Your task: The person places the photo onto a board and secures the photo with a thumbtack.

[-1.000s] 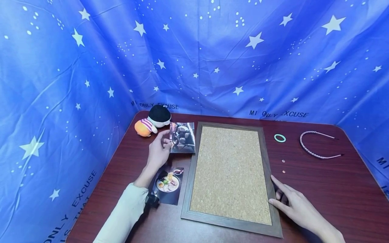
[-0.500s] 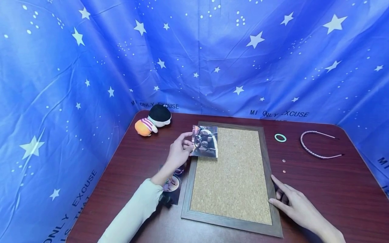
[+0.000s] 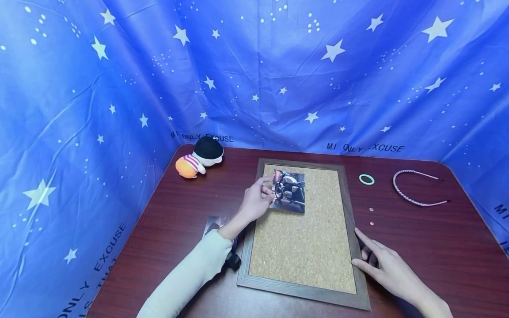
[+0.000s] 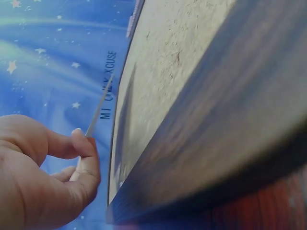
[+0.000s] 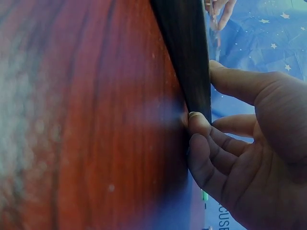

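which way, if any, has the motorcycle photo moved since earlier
Yes: in the head view, the motorcycle photo has moved right, from the left edge of the corkboard to over its upper half.

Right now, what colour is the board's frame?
The frame is greyish brown, clearest in the head view.

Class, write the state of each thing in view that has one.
Corkboard: lying face up, right edge held by right hand
Motorcycle photo: tilted, pinched by left hand
Other photo: partly hidden behind left sleeve
Plush toy: resting unheld
Green ring: lying flat
Headband: lying flat
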Demonstrator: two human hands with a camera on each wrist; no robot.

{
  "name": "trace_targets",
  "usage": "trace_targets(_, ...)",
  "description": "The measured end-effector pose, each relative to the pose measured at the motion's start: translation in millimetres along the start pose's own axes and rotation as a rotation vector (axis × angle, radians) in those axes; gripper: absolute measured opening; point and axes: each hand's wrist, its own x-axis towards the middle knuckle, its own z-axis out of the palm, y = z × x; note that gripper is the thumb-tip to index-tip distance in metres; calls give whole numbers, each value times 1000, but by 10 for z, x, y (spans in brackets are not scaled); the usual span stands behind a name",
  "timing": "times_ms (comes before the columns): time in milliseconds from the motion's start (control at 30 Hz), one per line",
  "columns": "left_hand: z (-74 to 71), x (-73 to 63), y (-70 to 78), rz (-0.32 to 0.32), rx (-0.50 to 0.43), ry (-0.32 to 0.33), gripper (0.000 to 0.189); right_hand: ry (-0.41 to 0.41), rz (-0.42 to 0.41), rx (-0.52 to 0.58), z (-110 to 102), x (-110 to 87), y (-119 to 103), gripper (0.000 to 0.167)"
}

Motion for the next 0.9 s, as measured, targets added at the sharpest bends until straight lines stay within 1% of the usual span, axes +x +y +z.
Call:
trace_targets(133, 99, 21, -1, -32, 7, -37, 53, 0, 5, 8, 6, -9, 1, 82)
trace_targets(267, 161, 35, 17, -44, 31, -56, 51, -2, 9, 7, 12, -11, 3, 82)
trace_targets(467, 229, 93, 13, -36, 87, -83, 49, -1, 10, 4, 16, -7, 8, 82)
trace_targets(633, 252, 157, -4, -13, 129, -78, 46, -3, 18, 7, 18, -2, 8, 82)
trace_targets(767, 256, 201, -20, -17, 120, -75, 45, -3, 22, 11, 16, -1, 7, 82)
trace_targets(900, 263, 215, -17, -42, 90, -86, 47, -2, 17, 14, 7, 3, 7, 82)
